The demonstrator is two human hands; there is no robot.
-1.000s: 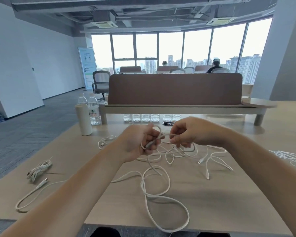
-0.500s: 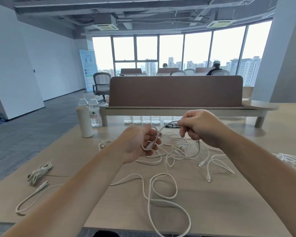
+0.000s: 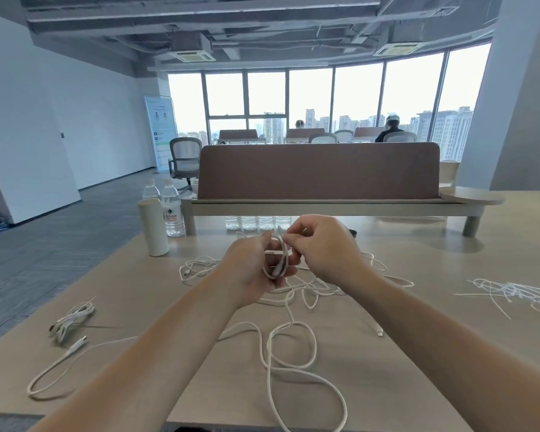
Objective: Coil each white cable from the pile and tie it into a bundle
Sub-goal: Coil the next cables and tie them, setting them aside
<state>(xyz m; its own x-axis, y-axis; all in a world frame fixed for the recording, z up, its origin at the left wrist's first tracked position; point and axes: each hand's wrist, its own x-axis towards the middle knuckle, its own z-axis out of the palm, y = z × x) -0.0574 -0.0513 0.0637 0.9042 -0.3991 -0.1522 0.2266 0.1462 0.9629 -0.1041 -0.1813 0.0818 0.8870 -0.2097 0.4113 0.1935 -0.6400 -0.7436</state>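
Progress, judged from the head view, looks early: one tied bundle of white cable [image 3: 72, 319] lies well left of the tangled pile of white cables [image 3: 325, 285] on the pale wooden table [image 3: 418, 353]. Just above the pile, the left hand [image 3: 253, 272] grips a small coil of thin white cable [image 3: 278, 260], fingers curled round its loops. The right hand [image 3: 321, 247] pinches the strand at the coil's top. Its slack tail [image 3: 293, 353] loops nearer than the pile, not yet wound or tied.

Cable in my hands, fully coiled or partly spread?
Partly spread: left hand grips a small loop; its tail sprawls across the table.
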